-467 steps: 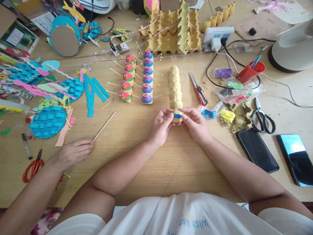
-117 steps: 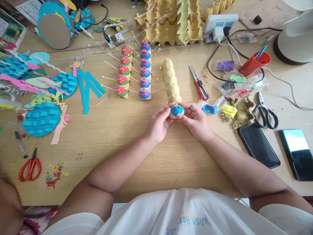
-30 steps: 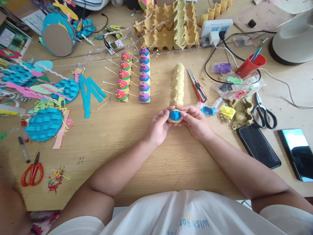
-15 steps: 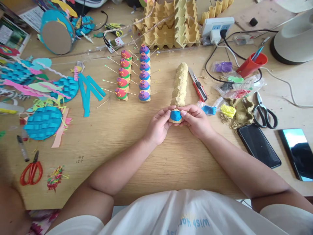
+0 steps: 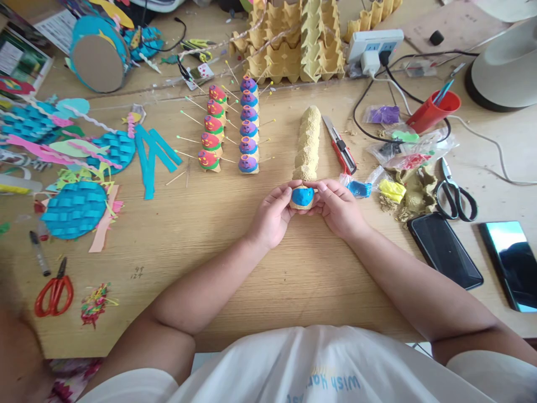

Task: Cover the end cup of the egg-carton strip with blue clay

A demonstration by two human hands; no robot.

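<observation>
Now grasping bumpy tan pulp egg-carton strip [image 5: 308, 148] with left hand [image 5: 269, 215] and right hand [image 5: 344, 212], with right thumb [image 5: 329, 194] clear of blue clay cap [image 5: 302, 196].

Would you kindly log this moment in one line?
left hand: holds bumpy tan carton strip; right hand: holds same strip; rounded blue clay patch: on near end; red utility knife: beside strip

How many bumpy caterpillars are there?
3: the red-and-green one on the left, the purple-and-blue one beside it, and the tan one with a blue end in both hands' fingers. I see none hidden.
</observation>
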